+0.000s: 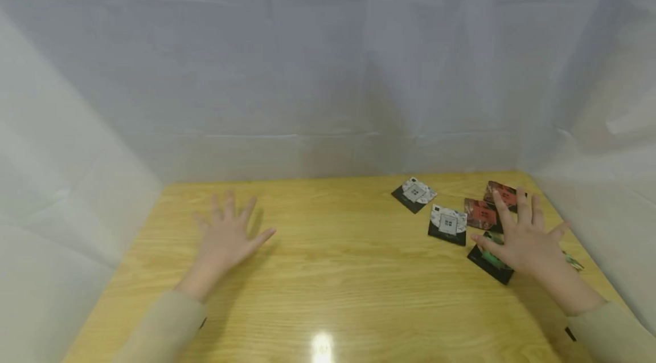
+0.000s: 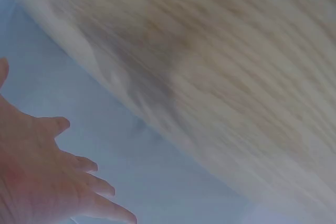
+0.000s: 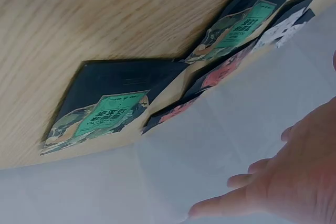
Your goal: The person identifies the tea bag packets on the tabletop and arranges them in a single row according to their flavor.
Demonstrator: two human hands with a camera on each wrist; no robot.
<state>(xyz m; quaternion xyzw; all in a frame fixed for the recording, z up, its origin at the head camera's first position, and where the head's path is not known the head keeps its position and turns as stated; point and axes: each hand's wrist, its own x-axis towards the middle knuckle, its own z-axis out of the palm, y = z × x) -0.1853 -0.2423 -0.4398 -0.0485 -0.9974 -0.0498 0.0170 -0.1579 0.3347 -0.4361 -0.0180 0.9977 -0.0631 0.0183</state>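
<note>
My left hand (image 1: 222, 240) is held over the left part of the wooden table with its fingers spread and nothing in it. On the right, my right hand (image 1: 528, 243) also spreads its fingers, above a group of flat square packets. It partly covers a black and green packet (image 1: 492, 266) and overlaps a red packet (image 1: 504, 196) in the head view. Another green packet (image 1: 573, 261) peeks out beside the wrist. Nearby lie a second red packet (image 1: 480, 213) and two black and white packets (image 1: 447, 225). Both green packets (image 3: 107, 111) show fully in the right wrist view.
The yellow wood-grain table (image 1: 328, 260) is bordered by pale sheeting (image 1: 328, 66) at the back and on both sides. A bright light reflection (image 1: 322, 346) shows at the near edge. The packets lie toward the table's right side.
</note>
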